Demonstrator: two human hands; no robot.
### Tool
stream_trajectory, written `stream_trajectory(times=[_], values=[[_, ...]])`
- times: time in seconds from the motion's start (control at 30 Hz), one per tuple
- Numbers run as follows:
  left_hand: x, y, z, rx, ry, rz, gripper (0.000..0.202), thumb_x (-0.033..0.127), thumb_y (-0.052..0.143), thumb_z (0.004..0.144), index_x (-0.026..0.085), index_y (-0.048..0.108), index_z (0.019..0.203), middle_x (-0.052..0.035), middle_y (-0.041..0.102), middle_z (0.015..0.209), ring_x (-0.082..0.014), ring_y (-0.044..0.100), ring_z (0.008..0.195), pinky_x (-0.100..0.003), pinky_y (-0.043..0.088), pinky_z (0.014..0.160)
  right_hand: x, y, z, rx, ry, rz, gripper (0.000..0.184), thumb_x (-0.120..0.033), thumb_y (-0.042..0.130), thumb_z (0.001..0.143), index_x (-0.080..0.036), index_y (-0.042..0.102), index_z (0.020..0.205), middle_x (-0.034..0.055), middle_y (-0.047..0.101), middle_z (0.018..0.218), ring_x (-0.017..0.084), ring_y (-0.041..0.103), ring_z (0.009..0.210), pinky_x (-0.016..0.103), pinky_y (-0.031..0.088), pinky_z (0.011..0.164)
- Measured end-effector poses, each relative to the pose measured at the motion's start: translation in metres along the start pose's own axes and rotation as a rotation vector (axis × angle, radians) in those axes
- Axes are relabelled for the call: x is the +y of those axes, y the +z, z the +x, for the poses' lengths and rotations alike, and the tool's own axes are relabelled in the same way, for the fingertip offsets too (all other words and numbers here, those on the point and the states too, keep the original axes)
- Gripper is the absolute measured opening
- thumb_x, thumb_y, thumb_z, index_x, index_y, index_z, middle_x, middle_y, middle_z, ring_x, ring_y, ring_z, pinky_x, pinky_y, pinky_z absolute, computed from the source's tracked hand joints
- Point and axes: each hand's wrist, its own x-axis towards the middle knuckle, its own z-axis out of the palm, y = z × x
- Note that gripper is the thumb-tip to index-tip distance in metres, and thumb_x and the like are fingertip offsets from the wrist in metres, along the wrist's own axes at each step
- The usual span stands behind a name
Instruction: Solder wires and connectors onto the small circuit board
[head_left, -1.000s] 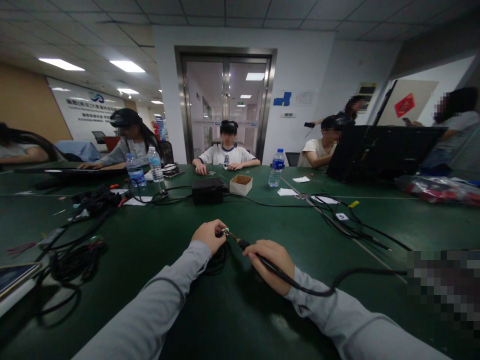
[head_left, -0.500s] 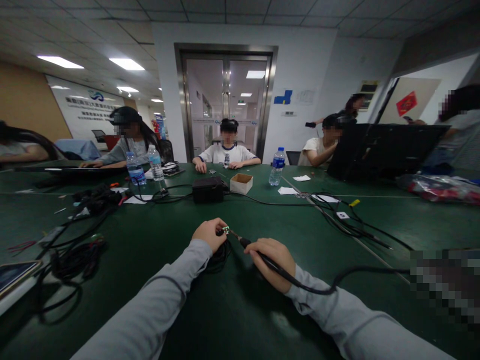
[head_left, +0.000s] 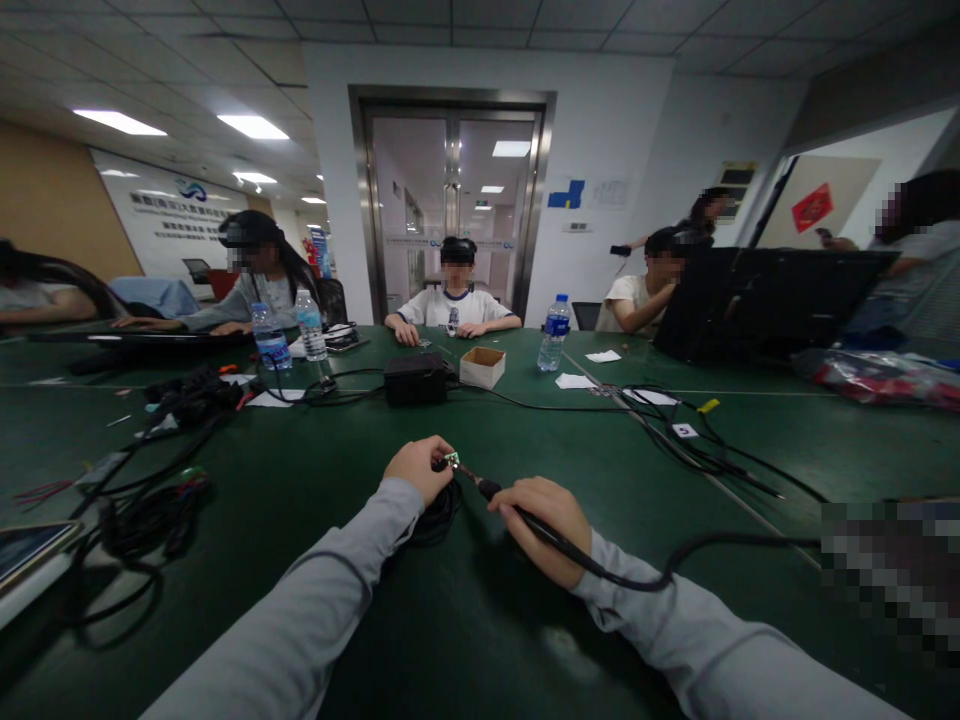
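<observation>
Between its fingertips my left hand (head_left: pixel 421 468) pinches a small green circuit board (head_left: pixel 451 459). Under that hand lies a coil of black cable (head_left: pixel 439 518), partly hidden by the fingers. My right hand (head_left: pixel 547 525) is closed around the black handle of a soldering iron (head_left: pixel 489 488), held like a pen. The iron's tip points left and meets or nearly meets the board; contact is too small to tell. Its thick black cord runs back over my right wrist and off to the right.
A black box (head_left: pixel 415 380) and an open cardboard box (head_left: pixel 482 368) stand ahead on the green table (head_left: pixel 360 640). Tangled cables (head_left: pixel 161 510) lie left, more cables (head_left: pixel 697 450) right. Water bottles (head_left: pixel 554 333) stand farther back. Several people sit around the table; a phone (head_left: pixel 34 555) lies left.
The soldering iron's tip has shifted very slightly left toward the board. My left hand stays in place. Across the table, one person's hand has moved a little to the right.
</observation>
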Motion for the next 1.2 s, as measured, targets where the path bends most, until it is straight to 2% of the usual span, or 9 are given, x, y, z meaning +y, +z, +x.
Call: stream_trajectory(times=[0.7,0.97,1.2], values=[[0.0018,-0.0011,-0.0007,-0.010,-0.009,0.020,0.020,0.017,0.064,0.072,0.024,0.069,0.089,0.0003,0.075,0.088,-0.0160,0.067,0.085,-0.024,0.048,0.075,0.0025,0.0022,-0.0009,-0.058,0.011,-0.011,0.025,-0.024,0.042,0.097,-0.021,0.066,0.090,0.0033,0.068,0.076,0.015,0.062,0.071,0.027,0.043,0.067],[0.0024,-0.0013,-0.0005,-0.012,-0.013,0.033,0.020,0.017,0.065,0.072,0.024,0.069,0.090,0.0001,0.074,0.088,-0.0160,0.067,0.084,-0.025,0.049,0.077,0.0012,0.0007,-0.0003,-0.054,0.000,-0.003,0.027,-0.024,0.041,0.097,-0.021,0.066,0.088,0.0029,0.067,0.073,0.015,0.062,0.068,0.027,0.041,0.067],[0.0012,-0.0009,-0.0003,-0.006,-0.008,0.036,0.019,0.018,0.065,0.071,0.024,0.070,0.089,0.0001,0.074,0.088,-0.0159,0.067,0.083,-0.024,0.049,0.077,0.0005,0.0010,-0.0012,0.002,0.005,-0.005,0.024,-0.022,0.044,0.095,-0.021,0.066,0.087,0.0026,0.068,0.073,0.014,0.062,0.067,0.027,0.041,0.066]])
